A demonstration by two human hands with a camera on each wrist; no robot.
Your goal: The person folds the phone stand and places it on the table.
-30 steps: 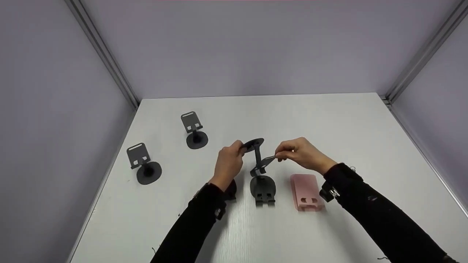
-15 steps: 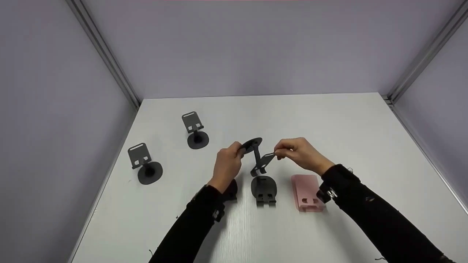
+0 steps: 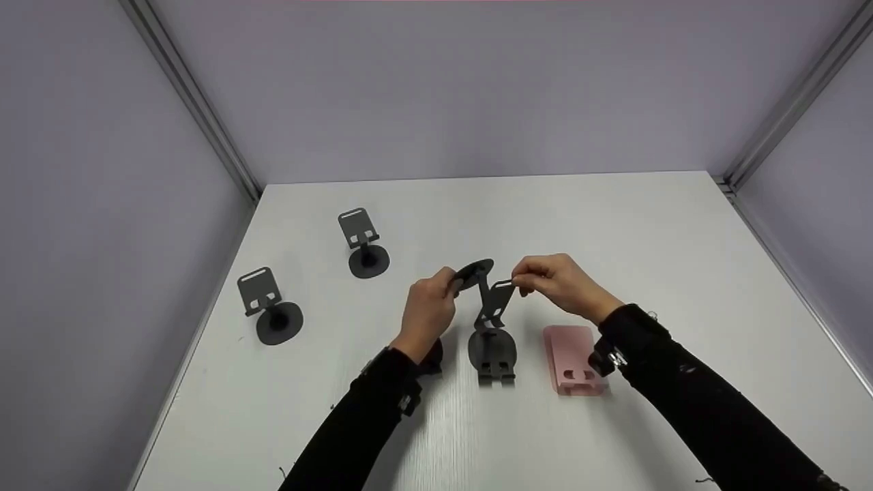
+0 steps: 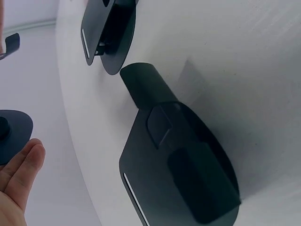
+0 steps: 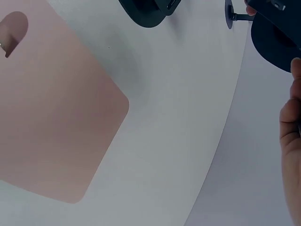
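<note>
Between both hands a dark grey phone stand (image 3: 498,300) is held up over the table. My left hand (image 3: 426,310) grips the edge of its round base (image 4: 14,134), which is tilted and uppermost. With thumb and fingertips, my right hand (image 3: 563,283) pinches the top corner of its slotted plate, which hangs at an angle from the arm. Just below in the head view lies a folded dark stand (image 3: 492,351). Another dark stand (image 3: 432,358) is partly hidden under my left wrist; a folded stand (image 4: 155,169) looms close in the left wrist view.
A pink folded phone stand (image 3: 571,351) lies beside my right wrist. On the left of the white table (image 3: 204,423) are two unfolded dark stands, one nearer (image 3: 278,322) and one farther back (image 3: 358,228). Pale panels wall the table at back and sides.
The held stand's slotted plate has swung upward on its arm and now shows more of its face. My right hand rose slightly with it; the left hand keeps its grip on the base.
</note>
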